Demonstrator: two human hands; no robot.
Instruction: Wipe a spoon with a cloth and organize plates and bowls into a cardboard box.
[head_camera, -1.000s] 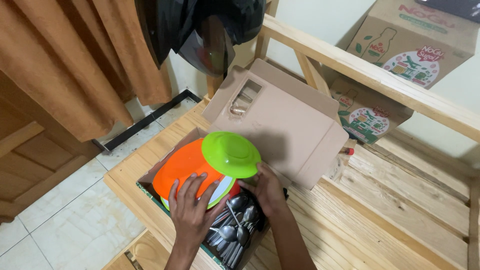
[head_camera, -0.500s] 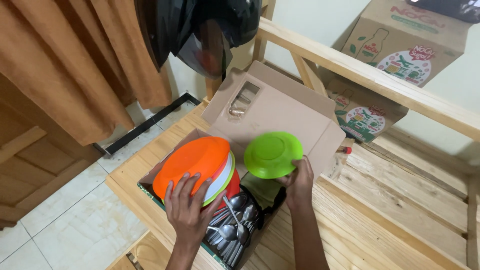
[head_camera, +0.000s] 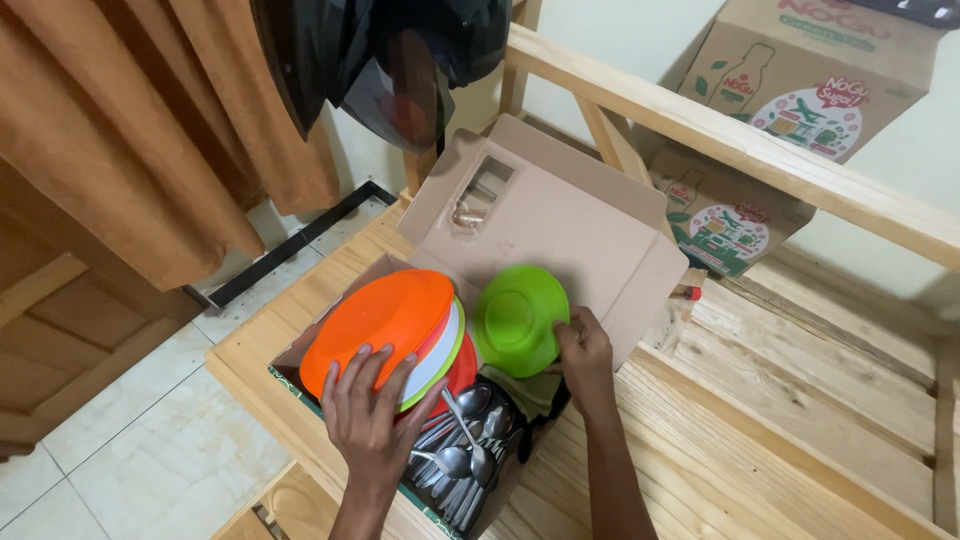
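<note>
My left hand (head_camera: 368, 420) rests with fingers spread on the lower edge of an orange plate (head_camera: 378, 325), the top of a tilted stack of plastic plates inside an open cardboard box (head_camera: 560, 215). My right hand (head_camera: 585, 352) grips the right rim of a green plate (head_camera: 520, 318) and holds it tilted against the box's raised flap, apart from the stack. Several metal spoons (head_camera: 460, 450) lie in the box below both hands.
The box sits on a light wooden slatted shelf (head_camera: 800, 400). Two printed cartons (head_camera: 810, 80) stand behind a wooden rail. A black helmet (head_camera: 390, 50) hangs above the box. Orange curtains (head_camera: 130, 130) and a tiled floor (head_camera: 150, 440) lie to the left.
My right hand lifted the green plate off the stack and carried it to the right, tilting it toward the box flap. My left hand stayed on the orange plate.
</note>
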